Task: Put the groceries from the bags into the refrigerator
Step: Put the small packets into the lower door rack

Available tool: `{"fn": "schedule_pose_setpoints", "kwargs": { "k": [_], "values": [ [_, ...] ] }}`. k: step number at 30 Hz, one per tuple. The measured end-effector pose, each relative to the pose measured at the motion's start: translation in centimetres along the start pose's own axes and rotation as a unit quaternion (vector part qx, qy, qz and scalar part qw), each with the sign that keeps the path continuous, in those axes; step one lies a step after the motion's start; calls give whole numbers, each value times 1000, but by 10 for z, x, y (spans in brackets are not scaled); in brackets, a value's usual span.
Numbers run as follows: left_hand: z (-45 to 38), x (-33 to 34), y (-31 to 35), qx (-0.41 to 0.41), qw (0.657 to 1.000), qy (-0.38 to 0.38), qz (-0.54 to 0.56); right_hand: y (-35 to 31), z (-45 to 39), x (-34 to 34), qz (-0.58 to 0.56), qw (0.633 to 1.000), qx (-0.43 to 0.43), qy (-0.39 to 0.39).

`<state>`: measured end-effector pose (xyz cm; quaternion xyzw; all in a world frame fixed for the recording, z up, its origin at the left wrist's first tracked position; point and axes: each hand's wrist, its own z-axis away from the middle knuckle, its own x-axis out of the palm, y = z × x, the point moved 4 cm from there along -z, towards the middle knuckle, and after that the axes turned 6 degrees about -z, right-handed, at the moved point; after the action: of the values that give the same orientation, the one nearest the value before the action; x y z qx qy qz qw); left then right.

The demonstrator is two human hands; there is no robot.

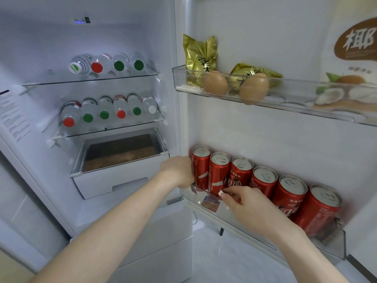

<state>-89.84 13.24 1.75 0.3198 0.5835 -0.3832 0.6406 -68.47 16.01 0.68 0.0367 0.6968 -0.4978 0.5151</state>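
Left hand (177, 172) grips the end red can (201, 167) in the door's lower rack (224, 209); right hand (247, 203), fingers curled, touches the rack front; its grasp cannot be told.

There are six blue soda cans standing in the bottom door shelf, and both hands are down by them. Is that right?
Almost. The six cans are red, not blue. The head view shows them standing in a row in the bottom door shelf, with the left hand against the can at the left end and the right hand in front of the next few.
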Motion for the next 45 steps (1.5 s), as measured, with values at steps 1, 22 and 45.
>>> {"fn": "schedule_pose_setpoints", "kwargs": {
  "k": [1, 22, 45],
  "values": [
    [0, 0, 1, 3, 1000, 0, -12, 0, 0, 2, 3, 1000, 4, -8],
    [62, 16, -16, 59, 978, 83, 184, 1, -2, 7, -44, 993, 108, -27],
    [181, 56, -143, -3, 953, 174, 247, -78, 41, 62, -10, 984, -177, 1]
  ]
}}
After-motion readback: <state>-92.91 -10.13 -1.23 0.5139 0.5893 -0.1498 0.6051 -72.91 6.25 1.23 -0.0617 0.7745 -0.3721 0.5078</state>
